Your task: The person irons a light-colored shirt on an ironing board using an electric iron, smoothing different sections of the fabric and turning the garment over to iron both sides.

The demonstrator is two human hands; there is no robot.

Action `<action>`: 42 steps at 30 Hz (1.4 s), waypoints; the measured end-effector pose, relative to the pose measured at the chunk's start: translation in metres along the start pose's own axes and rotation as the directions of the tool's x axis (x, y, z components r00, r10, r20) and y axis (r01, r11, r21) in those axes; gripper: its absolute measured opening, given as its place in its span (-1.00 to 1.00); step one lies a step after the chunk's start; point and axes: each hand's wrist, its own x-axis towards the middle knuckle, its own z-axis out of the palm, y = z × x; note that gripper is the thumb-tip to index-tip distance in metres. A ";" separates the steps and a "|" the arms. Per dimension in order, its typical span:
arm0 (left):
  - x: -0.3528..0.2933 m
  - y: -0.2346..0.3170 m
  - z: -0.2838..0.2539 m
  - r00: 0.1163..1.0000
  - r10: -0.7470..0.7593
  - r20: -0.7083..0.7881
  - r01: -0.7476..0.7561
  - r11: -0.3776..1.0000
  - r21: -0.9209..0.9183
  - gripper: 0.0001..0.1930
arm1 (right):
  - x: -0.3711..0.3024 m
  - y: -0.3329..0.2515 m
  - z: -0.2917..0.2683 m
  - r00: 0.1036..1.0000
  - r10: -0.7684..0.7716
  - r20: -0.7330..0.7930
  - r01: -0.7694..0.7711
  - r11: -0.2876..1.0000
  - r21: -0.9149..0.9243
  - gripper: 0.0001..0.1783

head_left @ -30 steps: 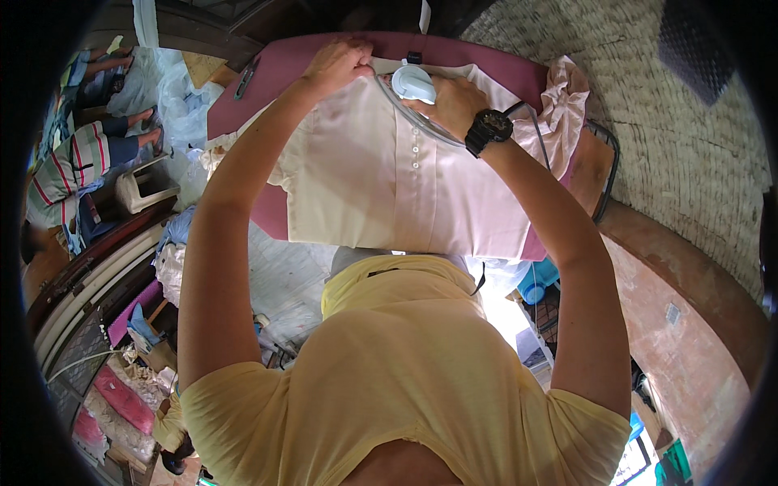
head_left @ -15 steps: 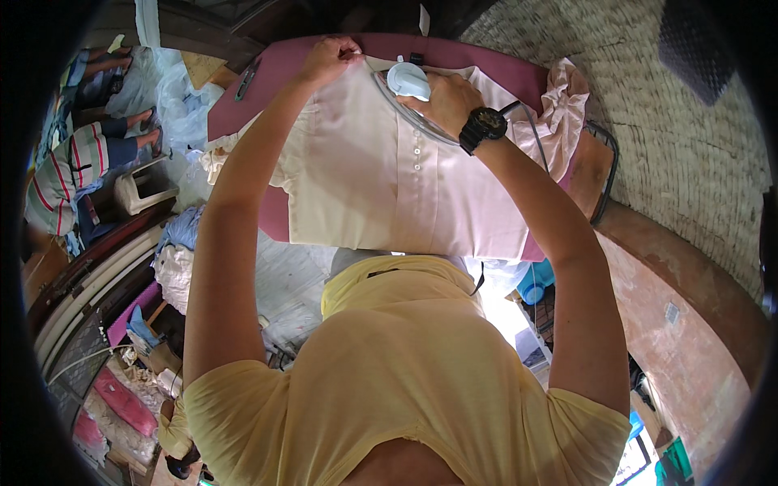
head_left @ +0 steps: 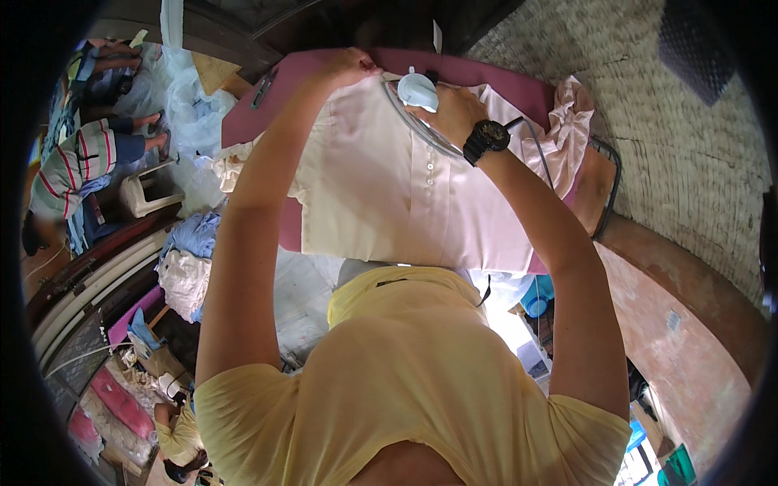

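Observation:
A pale cream-pink shirt (head_left: 365,186) with a row of small buttons lies spread over a maroon-covered ironing board (head_left: 506,81). My right hand (head_left: 456,113), with a black watch at the wrist, is closed round the handle of a clothes iron (head_left: 418,91). The iron has a light blue-grey top and rests on the shirt near the far edge, left of the hand. At the far left of the shirt, my left hand (head_left: 354,66) pinches the cloth's far edge. Some of its fingers are hidden behind the hand.
A dark cord (head_left: 536,150) runs off behind my right wrist. Bunched shirt cloth (head_left: 571,113) hangs at the board's right end. A small dark tool (head_left: 262,89) lies on the board's far left. Leftward are a white stool (head_left: 150,193), piled clothes (head_left: 185,271) and other people.
The whole view has shifted slightly, so the board and shirt appear lower and further right. Both hands keep their holds, and the iron stays at nearly the same place on the shirt.

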 end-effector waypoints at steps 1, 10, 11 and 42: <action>-0.001 -0.002 0.004 0.990 0.043 -0.132 -0.044 0.999 0.000 -0.66 | 0.000 -0.002 -0.001 1.000 0.001 -0.003 -0.001 1.000 0.005 -0.46; -0.006 -0.014 0.009 0.972 0.004 -0.235 -0.073 0.955 -0.286 -0.82 | 0.011 -0.012 0.004 0.995 0.093 0.021 -0.092 0.995 -0.034 -0.36; -0.007 -0.011 0.007 0.972 0.003 -0.235 -0.071 0.957 -0.282 -0.81 | 0.011 -0.008 0.008 0.996 0.089 0.002 -0.089 0.996 -0.031 -0.33; 0.108 0.056 0.064 0.924 -0.219 -0.314 0.049 0.880 -0.472 -0.26 | -0.050 0.070 -0.034 0.965 0.234 -0.121 -0.246 0.964 -0.097 -0.34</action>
